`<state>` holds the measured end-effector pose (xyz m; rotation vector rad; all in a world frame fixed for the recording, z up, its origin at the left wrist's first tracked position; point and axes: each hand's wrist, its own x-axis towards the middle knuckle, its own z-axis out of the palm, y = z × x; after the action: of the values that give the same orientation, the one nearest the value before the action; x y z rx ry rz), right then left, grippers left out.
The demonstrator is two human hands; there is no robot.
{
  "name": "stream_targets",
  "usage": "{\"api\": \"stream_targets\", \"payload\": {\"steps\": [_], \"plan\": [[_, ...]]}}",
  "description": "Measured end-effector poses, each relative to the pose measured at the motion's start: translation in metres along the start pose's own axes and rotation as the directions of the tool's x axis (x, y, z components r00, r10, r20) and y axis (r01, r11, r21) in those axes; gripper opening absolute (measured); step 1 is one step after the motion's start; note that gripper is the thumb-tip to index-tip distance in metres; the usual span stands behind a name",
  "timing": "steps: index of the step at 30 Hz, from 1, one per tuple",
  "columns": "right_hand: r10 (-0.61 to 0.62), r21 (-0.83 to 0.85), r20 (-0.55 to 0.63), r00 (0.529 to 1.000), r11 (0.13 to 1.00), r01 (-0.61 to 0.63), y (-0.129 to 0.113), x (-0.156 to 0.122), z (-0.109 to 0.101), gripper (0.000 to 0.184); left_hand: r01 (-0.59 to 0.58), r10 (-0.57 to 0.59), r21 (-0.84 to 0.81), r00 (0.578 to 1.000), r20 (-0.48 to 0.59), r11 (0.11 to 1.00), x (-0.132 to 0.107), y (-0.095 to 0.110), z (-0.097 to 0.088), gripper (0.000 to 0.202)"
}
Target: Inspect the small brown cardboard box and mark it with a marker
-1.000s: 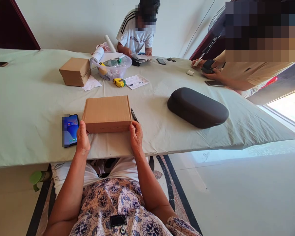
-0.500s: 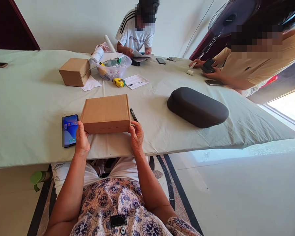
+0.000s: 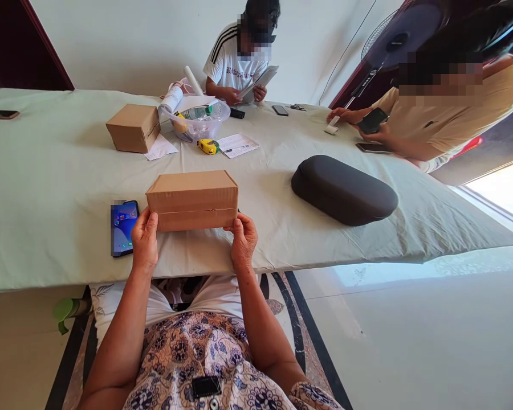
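Observation:
A brown cardboard box (image 3: 192,199) is held between both my hands near the table's front edge, its long front side tilted up toward me. My left hand (image 3: 145,239) grips its lower left corner, thumb on the front and fingers behind. At the lower right corner my right hand (image 3: 243,239) pinches it the same way. The front side shows a seam running across it. Just left of my left hand lies a smartphone (image 3: 125,228) with its screen lit. The box and my right hand hide nearly all of a black pen behind them.
A second cardboard box (image 3: 133,126), a plastic basin (image 3: 216,126) of odds and ends, a yellow tape measure (image 3: 208,146) and a written sheet (image 3: 241,149) lie farther back. At right rests a dark hard case (image 3: 344,191). Two people sit across the table, one holding papers (image 3: 260,80), one a dark device (image 3: 371,121).
My hands have tipped the box so its front side faces me more, and shifted it slightly right. Across the table, a person has raised the papers.

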<state>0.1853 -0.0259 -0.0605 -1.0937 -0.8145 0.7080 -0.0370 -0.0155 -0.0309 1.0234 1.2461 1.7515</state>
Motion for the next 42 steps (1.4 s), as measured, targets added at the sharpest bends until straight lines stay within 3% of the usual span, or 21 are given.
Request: {"api": "stream_targets", "payload": {"steps": [3, 6, 16, 19, 23, 26, 29, 31, 37, 42], "plan": [[0.004, 0.049, 0.006, 1.0, 0.999, -0.004, 0.0, -0.001, 0.0, 0.037, -0.067, 0.068, 0.031, 0.997, -0.038, 0.997, -0.001, 0.006, 0.0, 0.058], [-0.014, 0.052, 0.015, 1.0, 0.999, 0.013, -0.002, -0.004, -0.002, 0.031, -0.141, 0.142, 0.118, 0.99, -0.005, 0.983, -0.004, 0.015, -0.002, 0.053], [-0.162, -0.14, -0.089, 0.983, 0.979, 0.149, -0.037, -0.01, 0.001, 0.028, -0.229, 0.237, 0.452, 0.971, 0.04, 0.862, -0.011, 0.033, -0.004, 0.054], [-0.202, -0.173, -0.091, 0.975, 0.968, 0.184, -0.046, -0.009, 0.0, 0.026, -0.24, 0.252, 0.443, 0.967, 0.032, 0.864, -0.013, 0.032, -0.003, 0.059], [-0.202, -0.219, -0.061, 0.977, 0.958, 0.185, -0.047, -0.007, 0.002, 0.028, -0.246, 0.247, 0.398, 0.968, 0.05, 0.884, -0.016, 0.03, 0.002, 0.081], [-0.186, -0.219, -0.038, 0.982, 0.96, 0.173, -0.046, -0.006, 0.007, 0.031, -0.334, 0.334, 0.465, 0.939, 0.086, 0.82, -0.02, 0.033, 0.009, 0.074], [-0.203, -0.268, -0.017, 0.979, 0.944, 0.191, -0.047, -0.01, 0.014, 0.037, -0.422, 0.415, 0.571, 0.897, 0.152, 0.704, -0.025, 0.036, 0.018, 0.064], [-0.236, -0.337, -0.015, 0.972, 0.916, 0.218, -0.048, -0.015, 0.019, 0.045, -0.429, 0.426, 0.607, 0.891, 0.159, 0.67, -0.03, 0.037, 0.024, 0.066], [-0.363, -0.496, 0.008, 0.932, 0.807, 0.319, -0.047, -0.03, 0.031, 0.075, -0.381, 0.424, 0.628, 0.901, 0.089, 0.678, -0.041, 0.033, 0.036, 0.098], [-0.408, -0.52, 0.021, 0.913, 0.775, 0.359, -0.045, -0.031, 0.031, 0.082, -0.37, 0.409, 0.612, 0.909, 0.082, 0.699, -0.043, 0.028, 0.035, 0.104]]}}
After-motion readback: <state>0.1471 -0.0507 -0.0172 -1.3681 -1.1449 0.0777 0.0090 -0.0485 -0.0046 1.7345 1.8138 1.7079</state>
